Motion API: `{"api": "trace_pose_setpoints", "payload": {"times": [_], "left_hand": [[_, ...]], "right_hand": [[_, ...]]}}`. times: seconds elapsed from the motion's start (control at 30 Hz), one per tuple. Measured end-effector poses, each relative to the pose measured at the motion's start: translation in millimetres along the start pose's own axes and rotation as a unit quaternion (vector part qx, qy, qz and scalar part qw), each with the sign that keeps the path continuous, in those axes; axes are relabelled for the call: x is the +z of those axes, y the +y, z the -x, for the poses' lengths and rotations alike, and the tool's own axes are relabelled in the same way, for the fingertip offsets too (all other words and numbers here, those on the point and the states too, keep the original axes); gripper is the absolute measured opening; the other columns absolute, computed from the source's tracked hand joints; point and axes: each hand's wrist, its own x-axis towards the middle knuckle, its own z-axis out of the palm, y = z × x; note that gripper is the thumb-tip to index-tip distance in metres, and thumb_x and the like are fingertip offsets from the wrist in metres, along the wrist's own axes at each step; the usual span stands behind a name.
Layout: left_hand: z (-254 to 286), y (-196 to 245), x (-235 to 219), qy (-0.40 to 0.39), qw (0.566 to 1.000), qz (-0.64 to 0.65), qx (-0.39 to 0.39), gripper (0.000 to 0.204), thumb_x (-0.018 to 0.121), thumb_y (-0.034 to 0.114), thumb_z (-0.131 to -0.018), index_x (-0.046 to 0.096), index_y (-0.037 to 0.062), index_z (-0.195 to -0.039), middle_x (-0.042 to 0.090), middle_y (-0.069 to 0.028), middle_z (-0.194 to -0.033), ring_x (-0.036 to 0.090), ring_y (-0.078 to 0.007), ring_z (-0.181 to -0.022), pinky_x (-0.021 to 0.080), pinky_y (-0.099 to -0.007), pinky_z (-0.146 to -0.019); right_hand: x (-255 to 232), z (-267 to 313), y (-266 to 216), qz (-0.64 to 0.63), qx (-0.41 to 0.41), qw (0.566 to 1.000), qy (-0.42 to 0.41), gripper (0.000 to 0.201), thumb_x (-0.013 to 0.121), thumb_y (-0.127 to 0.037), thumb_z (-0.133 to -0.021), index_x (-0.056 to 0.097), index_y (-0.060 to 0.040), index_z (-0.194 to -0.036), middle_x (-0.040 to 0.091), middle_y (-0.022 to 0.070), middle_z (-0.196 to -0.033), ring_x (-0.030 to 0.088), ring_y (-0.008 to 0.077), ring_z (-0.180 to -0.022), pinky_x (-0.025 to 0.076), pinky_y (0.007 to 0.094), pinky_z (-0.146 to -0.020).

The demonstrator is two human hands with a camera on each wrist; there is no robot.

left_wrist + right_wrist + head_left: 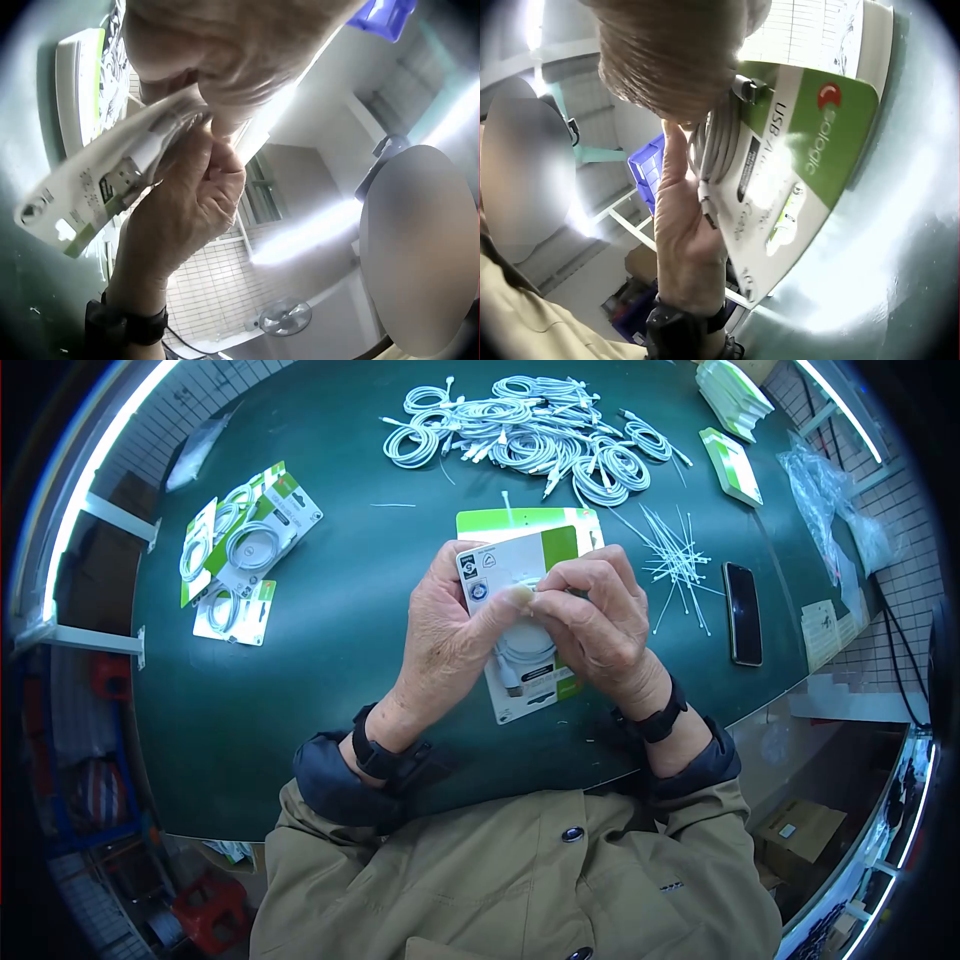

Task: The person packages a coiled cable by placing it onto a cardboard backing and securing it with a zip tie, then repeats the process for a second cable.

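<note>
- A clear plastic bag (835, 510) is seen at the right edge of the tabletop (330, 610); its contents cannot be made out.
- Below, at right, a cardboard box (800, 830) is set; its inside is hidden.
- One packaging card (515, 555) is held tilted above the tabletop's near part, with a coiled cable (527, 647) against its face.
- Carded cables (250, 540) are piled at left; loose cables (530, 435) are heaped at the far side, white ties (678, 560) strewn at right.
- The packaging card is clamped by the left grip (435, 640), thumb laid across its front.
- The coiled cable's top is pinched by the right grip (600, 610), thumb and forefinger together.
</note>
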Motion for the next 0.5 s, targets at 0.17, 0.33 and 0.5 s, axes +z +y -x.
{"api": "trace_pose_setpoints", "payload": {"times": [0.17, 0.33, 0.5], "left_hand": [[2, 3, 2, -0.036, 0.997, 0.068, -0.009, 0.041, 0.072, 0.009, -0.102, 0.054, -0.0028, -0.137, 0.068, -0.0099, -0.126, 0.067, -0.0148, -0.114, 0.057, -0.0315, -0.098], [3, -6, 4, -0.008, 0.998, 0.064, -0.009, 0.037, 0.068, 0.007, -0.104, 0.055, -0.0035, -0.137, 0.07, -0.0113, -0.125, 0.069, -0.0147, -0.112, 0.057, -0.0319, -0.098], [-2, -7, -1, 0.019, 0.995, 0.089, -0.03, 0.033, 0.066, 0.008, -0.105, 0.057, -0.0037, -0.134, 0.073, -0.0112, -0.121, 0.07, -0.014, -0.107, 0.059, -0.0308, -0.094]], "right_hand": [[2, 4, 6, -0.011, 0.024, 0.999, 0.027, 0.025, 0.082, -0.002, -0.077, 0.068, -0.0075, -0.097, 0.066, 0.0051, -0.095, 0.061, 0.025, -0.084, 0.053, 0.0363, -0.068], [2, 6, 4, -0.037, 0.042, 0.998, 0.035, 0.022, 0.081, -0.002, -0.079, 0.069, -0.0082, -0.095, 0.066, 0.0047, -0.096, 0.061, 0.025, -0.086, 0.053, 0.0362, -0.07], [-2, 5, -6, -0.063, 0.015, 0.997, 0.032, 0.022, 0.082, -0.002, -0.077, 0.07, -0.0096, -0.093, 0.069, 0.0037, -0.099, 0.063, 0.0239, -0.087, 0.052, 0.035, -0.071]]}}
